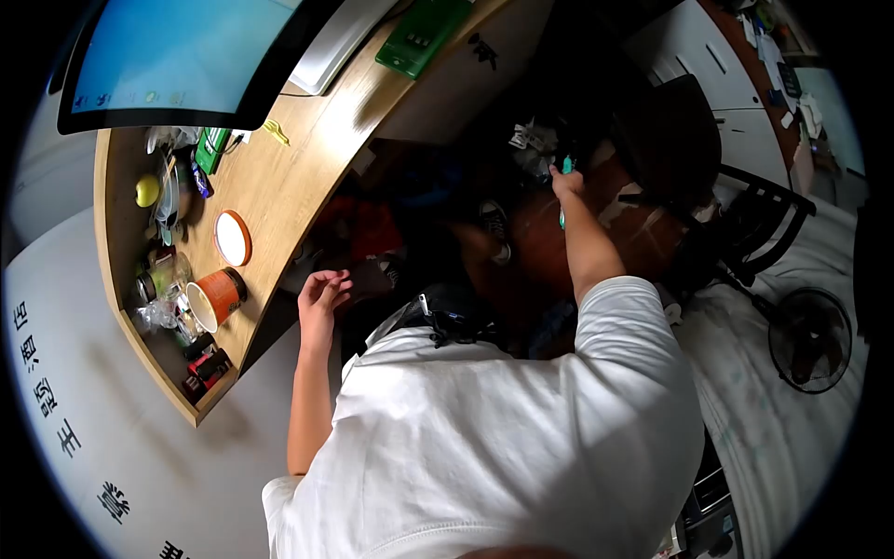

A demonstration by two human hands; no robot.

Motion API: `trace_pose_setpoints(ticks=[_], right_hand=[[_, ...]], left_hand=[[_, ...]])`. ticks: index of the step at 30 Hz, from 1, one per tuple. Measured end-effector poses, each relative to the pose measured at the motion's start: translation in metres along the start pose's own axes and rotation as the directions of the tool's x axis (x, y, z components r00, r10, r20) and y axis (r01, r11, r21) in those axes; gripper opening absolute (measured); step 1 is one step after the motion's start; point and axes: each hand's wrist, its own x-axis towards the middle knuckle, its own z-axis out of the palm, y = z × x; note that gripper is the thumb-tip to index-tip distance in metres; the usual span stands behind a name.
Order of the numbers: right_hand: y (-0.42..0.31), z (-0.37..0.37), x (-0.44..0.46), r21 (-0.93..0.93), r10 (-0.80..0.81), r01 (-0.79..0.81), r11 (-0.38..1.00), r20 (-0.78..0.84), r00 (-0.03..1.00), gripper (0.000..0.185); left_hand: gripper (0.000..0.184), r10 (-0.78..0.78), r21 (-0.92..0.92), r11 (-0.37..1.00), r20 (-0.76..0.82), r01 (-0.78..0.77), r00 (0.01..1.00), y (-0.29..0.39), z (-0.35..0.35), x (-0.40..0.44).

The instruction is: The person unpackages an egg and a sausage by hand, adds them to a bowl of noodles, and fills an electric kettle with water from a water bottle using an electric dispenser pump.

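Reaching out with the bare right arm (591, 238), gripping with the bare right hand (566, 181); holding the bare left hand (322, 293) apart, loosely curled.

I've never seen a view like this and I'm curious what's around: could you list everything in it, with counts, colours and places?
Desk: one, light wood, left to upper middle
Monitor: one, black frame, blue screen, upper left
Round lid: one, white, orange rim, on desk
Tub: one, orange, beside lid
Round fruit: one, yellow-green, desk's left side
Desk clutter: several, mixed colours, too crowded to count
Chair: one, black, upper right
Fan: one, dark, right
Cabinet: one, white, upper right
Wall: one, pale, dark characters, left
Slim object: one, teal, in right hand
Shirt: one, white, bottom middle
Left hand: one, bare, fingers apart, near desk
Right hand: one, bare, upper middle
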Motion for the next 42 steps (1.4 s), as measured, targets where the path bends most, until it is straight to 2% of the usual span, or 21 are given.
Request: trace_pose_setpoints(ticks=[1, 4, 7, 9, 11, 13, 14, 15, 17, 18, 19, 21, 23, 25, 28, 31, 33, 35, 36, 39, 42], right_hand=[[-0.002, -0.002, -0.001, -0.001, -0.003, 0.003, 1.000, 0.005, 1.000, 0.052], [-0.038, -0.040, -0.031, 0.123, 0.054, -0.122, 0.985, 0.453, 0.890, 0.052], [-0.139, -0.153, -0.110, 0.227, -0.345, 0.266, 0.937, 0.729, 0.591, 0.049], [-0.192, -0.195, -0.158, 0.612, -0.644, 0.202, 0.765, 0.730, 0.227, 0.058], [-0.259, -0.252, -0.222, 0.641, -0.804, 0.628, 0.441, 0.594, -0.042, 0.072], [-0.317, -0.308, -0.301, 0.538, -0.729, 0.749, 0.386, 0.676, -0.111, 0.088], [-0.329, -0.317, -0.331, 0.517, -0.756, 0.819, 0.249, 0.632, -0.169, 0.093], [-0.340, -0.322, -0.357, 0.486, -0.775, 0.868, 0.103, 0.586, -0.236, 0.097], [-0.363, -0.327, -0.411, 0.466, -0.761, 0.881, -0.082, 0.541, -0.357, 0.104], [-0.373, -0.328, -0.436, 0.433, -0.763, 0.885, -0.172, 0.510, -0.397, 0.102], [-0.383, -0.327, -0.459, 0.395, -0.762, 0.881, -0.260, 0.476, -0.439, 0.101], [-0.402, -0.319, -0.495, 0.277, -0.744, 0.840, -0.467, 0.391, -0.542, 0.080], [-0.423, -0.289, -0.514, 0.116, -0.573, 0.600, -0.791, 0.203, -0.794, 0.045], [-0.431, -0.281, -0.565, 0.097, -0.490, 0.519, -0.849, 0.223, -0.843, 0.041], [-0.422, -0.241, -0.616, 0.027, -0.352, 0.362, -0.932, 0.170, -0.920, 0.020], [-0.427, -0.204, -0.656, -0.001, -0.236, 0.236, -0.972, -0.005, -0.972, 0.010], [-0.428, -0.189, -0.669, -0.001, -0.241, 0.241, -0.971, 0.028, -0.970, 0.010], [-0.429, -0.176, -0.681, -0.018, -0.257, 0.257, -0.966, 0.091, -0.962, 0.010], [-0.429, -0.168, -0.682, -0.016, -0.265, 0.265, -0.964, 0.105, -0.959, 0.010], [-0.430, -0.141, -0.679, 0.014, -0.364, 0.379, -0.925, 0.257, -0.896, 0.010], [-0.441, -0.130, -0.695, -0.097, -0.646, 0.770, -0.631, 0.616, -0.452, 0.014]], left_hand=[[0.011, -0.001, -0.001, 1.000, -0.006, 0.001, 1.000, 0.005, 0.005, -0.002], [0.014, 0.081, 0.002, 0.997, 0.097, -0.081, 0.992, 0.027, 0.019, -0.017], [0.027, 0.295, 0.133, 0.937, 0.188, -0.322, 0.937, 0.066, 0.035, -0.035], [0.045, 0.484, 0.438, 0.693, 0.308, -0.574, 0.819, 0.113, 0.046, -0.055], [0.062, 0.702, 0.559, 0.297, 0.421, -0.774, 0.574, 0.148, 0.051, -0.070], [0.071, 0.697, 0.556, 0.300, 0.426, -0.775, 0.576, 0.169, 0.048, -0.087], [0.075, 0.726, 0.577, 0.153, 0.485, -0.802, 0.488, 0.167, 0.038, -0.085], [0.067, 0.658, 0.561, 0.217, 0.520, -0.799, 0.545, 0.165, 0.026, -0.084], [0.051, 0.172, 0.544, 0.624, 0.604, -0.560, 0.778, 0.174, -0.003, -0.088], [0.036, 0.151, 0.254, 0.865, 0.690, -0.432, 0.708, 0.169, -0.022, -0.090], [0.026, 0.046, 0.330, 0.861, 0.708, -0.387, 0.705, 0.164, -0.044, -0.088], [0.021, 0.057, 0.102, 0.975, 0.741, -0.196, 0.670, 0.152, -0.087, -0.096], [0.022, 0.261, -0.308, 0.951, 0.780, -0.014, 0.569, 0.123, -0.132, -0.089], [0.022, 0.336, -0.464, 0.864, 0.821, 0.196, 0.462, 0.101, -0.174, -0.093], [0.022, 0.280, -0.379, 0.904, 0.874, 0.197, 0.396, 0.081, -0.218, -0.114], [0.017, 0.287, -0.468, 0.823, 0.832, 0.322, 0.475, 0.061, -0.243, -0.132], [0.007, 0.230, -0.518, 0.643, 0.834, 0.565, 0.502, 0.056, -0.256, -0.142], [0.022, 0.191, -0.518, 0.684, 0.807, 0.513, 0.559, 0.050, -0.262, -0.143], [0.032, 0.208, -0.501, 0.806, 0.737, 0.314, 0.643, 0.055, -0.264, -0.149], [0.029, 0.063, -0.318, 0.941, 0.493, 0.112, 0.868, 0.056, -0.266, -0.124], [0.016, 0.148, 0.243, 0.951, 0.186, -0.191, 0.971, 0.078, -0.282, -0.111]])
